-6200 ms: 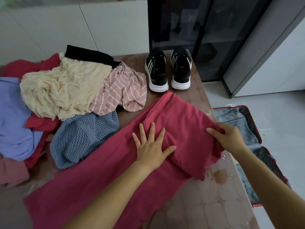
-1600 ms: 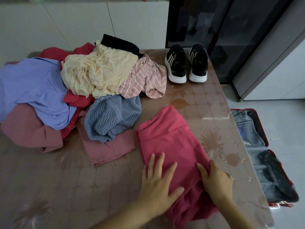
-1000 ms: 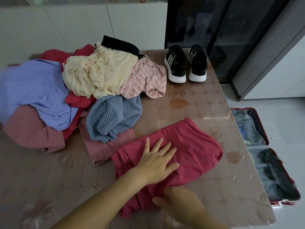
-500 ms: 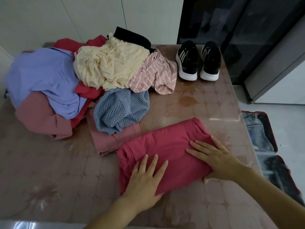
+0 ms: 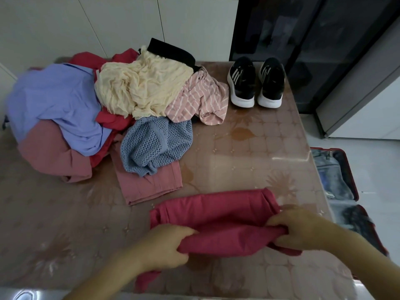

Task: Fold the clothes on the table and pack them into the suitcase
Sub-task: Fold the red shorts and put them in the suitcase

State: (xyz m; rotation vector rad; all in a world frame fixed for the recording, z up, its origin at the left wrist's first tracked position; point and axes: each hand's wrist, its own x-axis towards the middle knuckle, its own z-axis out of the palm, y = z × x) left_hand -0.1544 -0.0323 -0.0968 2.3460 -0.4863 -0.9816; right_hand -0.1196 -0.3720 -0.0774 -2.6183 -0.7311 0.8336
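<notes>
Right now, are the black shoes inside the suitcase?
No, the black shoes stand side by side on the far end of the table, while the open suitcase lies on the floor beside it.

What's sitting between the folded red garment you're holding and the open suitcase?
Nothing: in the head view only bare table and its right edge separate the red garment from the suitcase on the floor.
</notes>
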